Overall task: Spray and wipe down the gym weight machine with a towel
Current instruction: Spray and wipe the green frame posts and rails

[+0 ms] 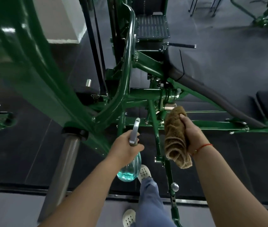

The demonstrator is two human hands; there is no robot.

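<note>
A dark green weight machine (139, 94) fills the view, with thick painted arms, a pivot joint and a black padded seat (177, 63). My left hand (125, 148) grips a clear spray bottle (130, 169) holding blue liquid, its grey nozzle head (135, 130) aimed up at the lower frame. My right hand (190, 133) holds a bunched brown towel (176, 136) just below the chrome pivot joint (169, 102), close to the green horizontal bar (212, 124). The towel hangs free of the frame.
A chrome weight post (66, 159) juts down at the left. A ribbed black footplate (153, 27) lies beyond the seat. A green adjusting rod with a chrome knob (174, 186) runs by my leg and white shoes (144, 172). Dark rubber flooring surrounds the machine.
</note>
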